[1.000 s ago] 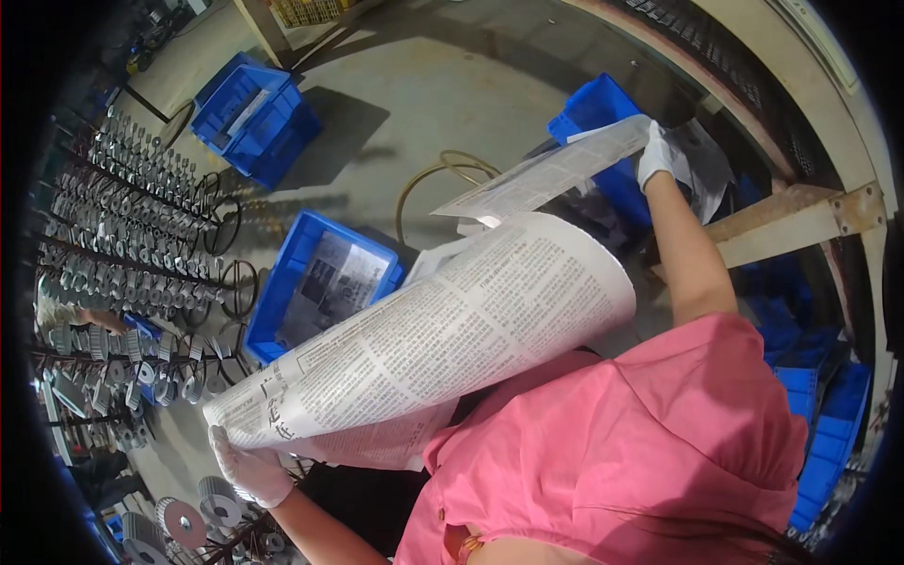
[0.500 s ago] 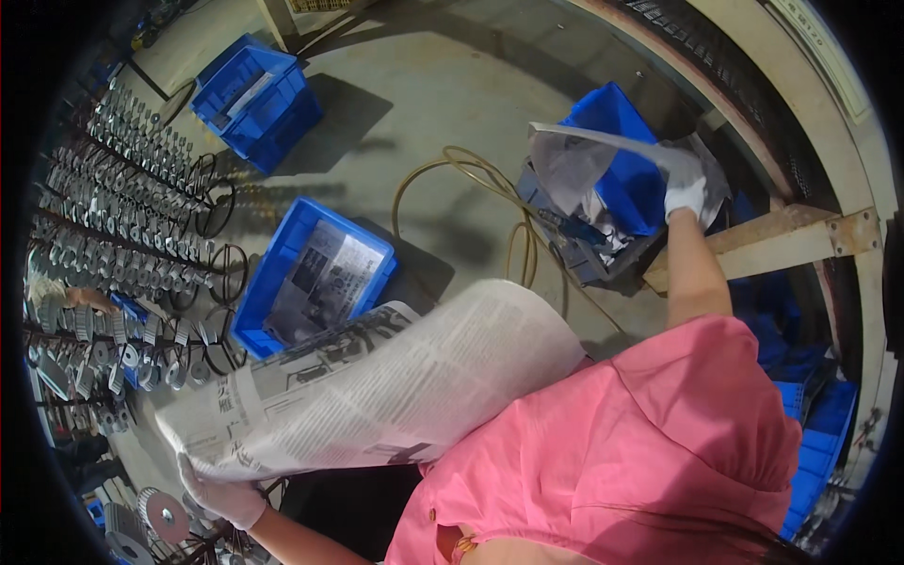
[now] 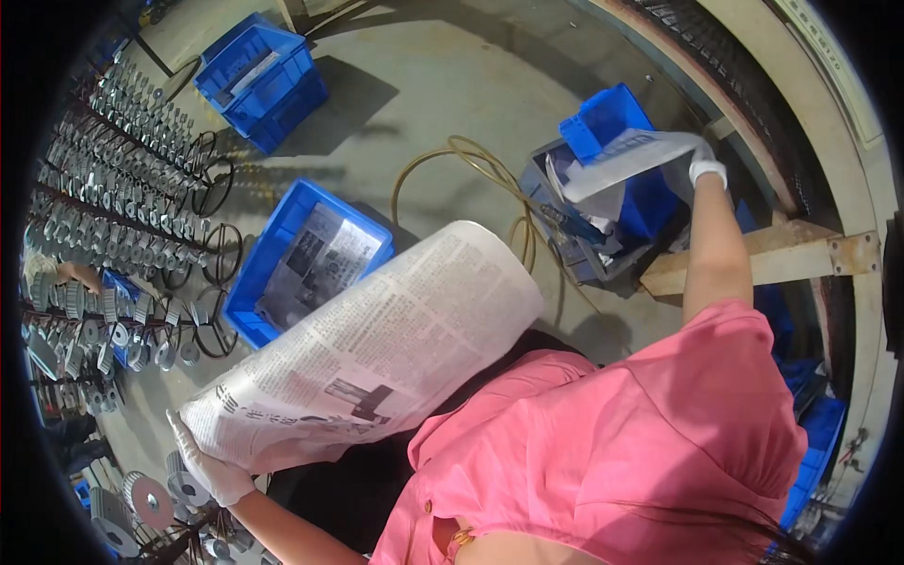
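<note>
A large newspaper sheet [image 3: 377, 339] curls into a loose roll across my front. My left hand [image 3: 215, 469], in a white glove, grips its lower left end. At the upper right, my gloved right hand [image 3: 706, 165] holds another paper sheet [image 3: 636, 162] by one edge; its fingers are partly hidden. This sheet hangs above a grey crate [image 3: 589, 268] and a blue bin [image 3: 650, 198] standing in it. Loose paper also lies in the crate. Left of centre, a blue bin [image 3: 247, 306] has newspaper [image 3: 315, 259] lining its bottom, partly behind the curled sheet.
Racks of hanging toothed metal wheels [image 3: 122, 226] stand on the left, with another person's hand [image 3: 80, 275] among them. Stacked blue bins [image 3: 264, 80] sit at the upper left. A yellowish hose [image 3: 414, 169] loops over the floor. A metal frame beam [image 3: 744, 259] stands at the right.
The newspaper at my left hand has swung upward and curled further, now covering more of the lined bin. My right hand has shifted slightly up and right, and its sheet has changed shape.
</note>
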Tool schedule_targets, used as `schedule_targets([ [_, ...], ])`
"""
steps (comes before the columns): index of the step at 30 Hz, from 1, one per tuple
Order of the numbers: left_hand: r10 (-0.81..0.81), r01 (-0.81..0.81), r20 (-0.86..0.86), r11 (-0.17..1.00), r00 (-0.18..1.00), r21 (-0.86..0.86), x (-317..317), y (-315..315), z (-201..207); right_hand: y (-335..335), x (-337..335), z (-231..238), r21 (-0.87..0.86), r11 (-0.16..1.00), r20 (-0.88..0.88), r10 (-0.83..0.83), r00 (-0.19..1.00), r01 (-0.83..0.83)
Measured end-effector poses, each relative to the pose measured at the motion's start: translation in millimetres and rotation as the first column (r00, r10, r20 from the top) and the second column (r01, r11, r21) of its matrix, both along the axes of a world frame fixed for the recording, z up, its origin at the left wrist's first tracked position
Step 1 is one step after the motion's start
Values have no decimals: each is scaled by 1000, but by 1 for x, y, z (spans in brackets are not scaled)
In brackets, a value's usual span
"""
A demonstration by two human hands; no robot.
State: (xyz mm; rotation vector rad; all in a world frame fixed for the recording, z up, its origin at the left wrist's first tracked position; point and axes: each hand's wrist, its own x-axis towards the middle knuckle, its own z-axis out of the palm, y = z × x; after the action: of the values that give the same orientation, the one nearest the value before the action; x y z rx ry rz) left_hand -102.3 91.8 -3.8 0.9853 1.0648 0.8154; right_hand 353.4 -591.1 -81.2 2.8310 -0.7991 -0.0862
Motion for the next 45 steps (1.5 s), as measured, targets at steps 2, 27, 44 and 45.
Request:
schedule_targets([
  [2, -8, 8, 30, 1000, 1000, -25, -3, 8, -5, -1, 23, 21, -77, 987, -43, -145, 989, 141],
  [27, -150, 150, 15, 989, 989, -6, -11, 11, -22, 100, -64, -96, 572, 505, 54, -809, 585, 646],
  [44, -47, 54, -37, 980, 998, 192, 1, 2, -11, 377, -112, -40, -415, -430, 628, 502, -595, -802],
  [45, 2, -9, 35, 981, 999, 192, 5, -4, -6, 397, -117, -27, -418, -463, 639, 461, -615, -781],
])
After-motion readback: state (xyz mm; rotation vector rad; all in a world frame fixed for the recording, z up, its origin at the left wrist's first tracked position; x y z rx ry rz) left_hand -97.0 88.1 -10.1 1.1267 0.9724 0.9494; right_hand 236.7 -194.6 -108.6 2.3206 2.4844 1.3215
